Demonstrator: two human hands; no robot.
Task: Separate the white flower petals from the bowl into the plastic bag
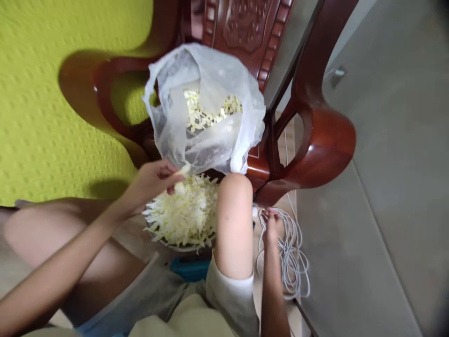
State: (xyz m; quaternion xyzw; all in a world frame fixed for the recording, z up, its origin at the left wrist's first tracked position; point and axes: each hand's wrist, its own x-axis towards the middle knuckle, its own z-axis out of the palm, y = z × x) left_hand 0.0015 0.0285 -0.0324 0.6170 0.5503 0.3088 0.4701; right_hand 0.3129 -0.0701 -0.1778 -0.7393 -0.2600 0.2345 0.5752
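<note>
My left hand [159,180] is above a bowl, its thumb and fingers pinching a pale, petal-like piece [184,169]. Just below it, the round bowl [185,248] holds a heap of whitish-yellow, petal-like pieces [189,210]. A crumpled translucent plastic bag [217,70] gapes open in front, with smaller pale yellow bits [199,117] inside. Off to the right of my knee, my right hand [272,224] hangs low near a coil of pale cable [293,252]. Its fingers look curled but are blurred, and whether they hold anything is unclear.
The bag rests on a dark red carved wooden chair [315,140] with curved arms. A yellow-green textured cover [52,93] lies to the left. My bare knee [235,210] rises beside the bowl. A blue-green object [191,269] is below it, and a grey panel [379,187] stands at right.
</note>
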